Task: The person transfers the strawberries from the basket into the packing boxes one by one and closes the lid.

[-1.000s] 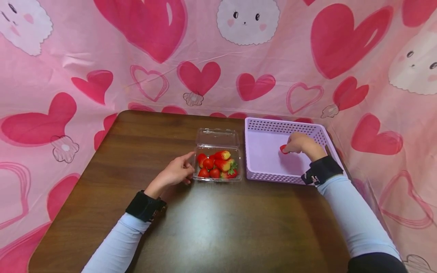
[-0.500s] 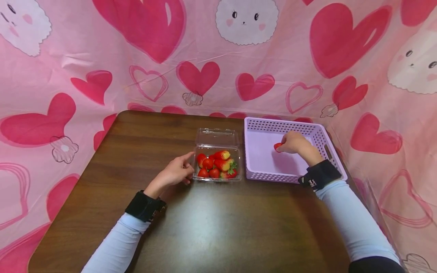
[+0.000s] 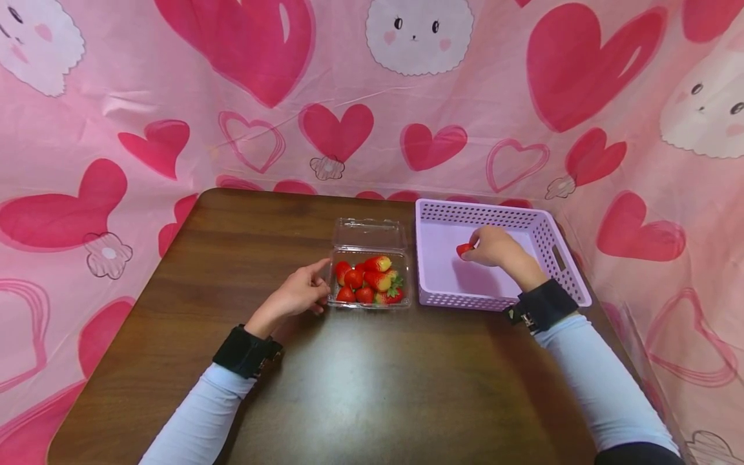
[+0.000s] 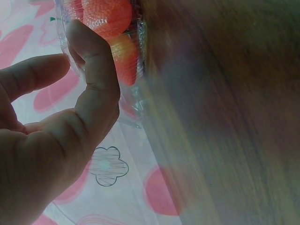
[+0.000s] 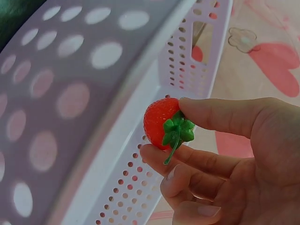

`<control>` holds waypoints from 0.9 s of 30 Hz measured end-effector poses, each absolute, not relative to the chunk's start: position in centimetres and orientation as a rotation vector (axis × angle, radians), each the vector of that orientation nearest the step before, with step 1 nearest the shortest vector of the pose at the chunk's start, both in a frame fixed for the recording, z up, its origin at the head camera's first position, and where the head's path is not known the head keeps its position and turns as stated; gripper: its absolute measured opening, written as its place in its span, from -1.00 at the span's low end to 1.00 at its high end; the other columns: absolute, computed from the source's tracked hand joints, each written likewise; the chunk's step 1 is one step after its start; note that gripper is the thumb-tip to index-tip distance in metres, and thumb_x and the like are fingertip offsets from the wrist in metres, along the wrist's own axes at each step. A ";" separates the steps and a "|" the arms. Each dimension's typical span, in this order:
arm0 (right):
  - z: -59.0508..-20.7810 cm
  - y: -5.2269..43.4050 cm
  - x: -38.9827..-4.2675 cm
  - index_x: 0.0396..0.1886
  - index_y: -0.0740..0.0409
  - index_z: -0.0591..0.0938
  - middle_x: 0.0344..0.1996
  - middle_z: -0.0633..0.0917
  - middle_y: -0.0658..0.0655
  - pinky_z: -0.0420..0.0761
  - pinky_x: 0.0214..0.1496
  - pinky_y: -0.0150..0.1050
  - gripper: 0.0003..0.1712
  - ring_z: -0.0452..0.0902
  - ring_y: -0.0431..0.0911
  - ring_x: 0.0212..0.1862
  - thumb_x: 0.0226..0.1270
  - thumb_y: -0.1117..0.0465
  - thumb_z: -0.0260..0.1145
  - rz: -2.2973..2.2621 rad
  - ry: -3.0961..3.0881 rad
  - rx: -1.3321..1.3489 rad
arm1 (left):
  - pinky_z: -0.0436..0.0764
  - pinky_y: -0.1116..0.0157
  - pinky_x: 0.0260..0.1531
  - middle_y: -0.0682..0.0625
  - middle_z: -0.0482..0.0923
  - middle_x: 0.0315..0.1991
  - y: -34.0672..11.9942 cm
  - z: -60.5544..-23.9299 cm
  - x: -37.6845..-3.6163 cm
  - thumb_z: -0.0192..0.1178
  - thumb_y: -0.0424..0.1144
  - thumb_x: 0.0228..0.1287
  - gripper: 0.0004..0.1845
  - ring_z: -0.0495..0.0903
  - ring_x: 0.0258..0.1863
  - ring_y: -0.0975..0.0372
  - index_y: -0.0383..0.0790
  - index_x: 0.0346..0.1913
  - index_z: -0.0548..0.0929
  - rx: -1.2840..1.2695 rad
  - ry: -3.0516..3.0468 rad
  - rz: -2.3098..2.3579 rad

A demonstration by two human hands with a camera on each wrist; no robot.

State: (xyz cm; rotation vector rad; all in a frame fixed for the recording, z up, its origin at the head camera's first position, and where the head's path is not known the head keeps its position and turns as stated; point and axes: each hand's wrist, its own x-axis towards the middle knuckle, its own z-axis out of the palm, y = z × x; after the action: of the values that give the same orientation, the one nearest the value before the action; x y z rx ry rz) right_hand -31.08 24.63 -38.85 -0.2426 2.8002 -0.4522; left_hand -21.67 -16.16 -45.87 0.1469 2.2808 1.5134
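Observation:
In the head view, my right hand (image 3: 493,247) is over the lilac basket (image 3: 442,271). It pinches a red strawberry (image 3: 464,249) between thumb and fingers. The right wrist view shows that strawberry's green leaves and stem (image 5: 176,133) facing the palm, with the basket's perforated wall beyond. My left hand (image 3: 299,290) lies at the left side of a clear plastic clamshell box (image 3: 409,284), its extended index finger touching the box's edge. Several strawberries (image 3: 365,295) fill the box. In the left wrist view, a bent finger (image 4: 97,75) crosses the clear rim, and the thumb (image 4: 42,72) is close by.
The box's hinged lid (image 3: 369,234) lies back toward the rear of the brown wooden table (image 3: 349,387). The basket stands right of the box, near the table's back right corner. A pink heart-patterned cloth (image 3: 261,58) hangs behind and beside the table.
My right hand has moved left inside the basket area, carrying the strawberry toward the box side. My left hand and the box have stayed in place.

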 end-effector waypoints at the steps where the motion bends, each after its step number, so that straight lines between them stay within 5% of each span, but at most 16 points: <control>1: -38.8 24.5 -31.0 -0.04 0.42 0.71 -0.21 0.72 0.31 0.65 -0.06 0.09 -0.56 0.57 0.20 -0.16 0.26 0.13 0.50 -0.465 2.800 -0.243 | 0.78 0.13 -0.32 -0.20 0.53 -0.34 -16.2 -45.9 -21.7 0.12 -0.47 0.50 -0.24 0.57 -0.49 0.07 -0.32 0.67 0.11 0.145 2.280 1.515; 27: -39.6 21.9 -29.3 0.03 0.38 0.71 -0.31 0.74 0.26 0.59 -0.20 0.04 -0.57 0.61 0.13 -0.27 0.30 0.14 0.43 -0.646 2.936 -0.478 | 0.77 0.13 -0.34 -0.21 0.53 -0.32 -16.0 -45.5 -21.5 0.10 -0.48 0.47 -0.23 0.57 -0.44 0.06 -0.35 0.67 0.09 0.147 2.276 1.529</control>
State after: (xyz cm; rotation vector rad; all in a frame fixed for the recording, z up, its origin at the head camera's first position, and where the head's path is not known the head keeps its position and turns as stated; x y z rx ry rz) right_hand -29.31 21.85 -39.60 -0.4777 2.9363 -0.6464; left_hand -21.54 -16.04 -45.50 0.1475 2.2755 1.5290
